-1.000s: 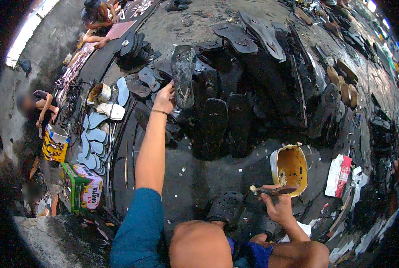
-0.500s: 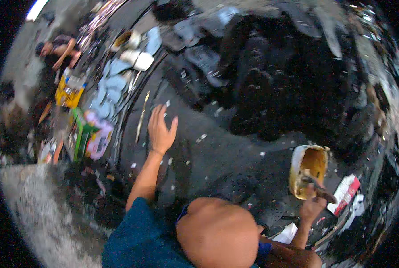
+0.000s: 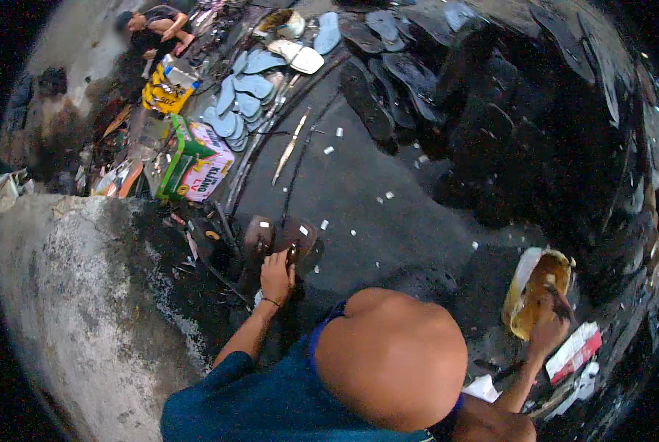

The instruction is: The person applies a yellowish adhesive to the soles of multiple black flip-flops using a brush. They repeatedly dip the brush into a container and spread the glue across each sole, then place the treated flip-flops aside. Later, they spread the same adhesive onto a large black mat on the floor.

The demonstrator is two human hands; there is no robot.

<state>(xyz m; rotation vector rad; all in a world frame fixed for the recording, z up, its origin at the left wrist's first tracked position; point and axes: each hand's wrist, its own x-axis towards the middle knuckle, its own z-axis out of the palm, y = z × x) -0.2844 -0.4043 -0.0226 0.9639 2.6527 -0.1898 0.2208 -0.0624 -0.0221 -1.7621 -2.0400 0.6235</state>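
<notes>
Now L hand (image 3: pixel 276 274) on brown soles (image 3: pixel 279 237)

Left hand pulled in, right hand at the can

The left hand (image 3: pixel 276 276) has dropped from the far dark soles to brown soles (image 3: pixel 279 237) close by; the right hand (image 3: pixel 549 329) now dips into the yellow can (image 3: pixel 530 289).

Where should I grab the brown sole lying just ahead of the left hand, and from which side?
Probably by its near end, coming from the person's side. The brown sole lies flat on the dark floor, its near end right at the left hand. Another brown sole crowds its left edge, and its right edge looks free.
</notes>
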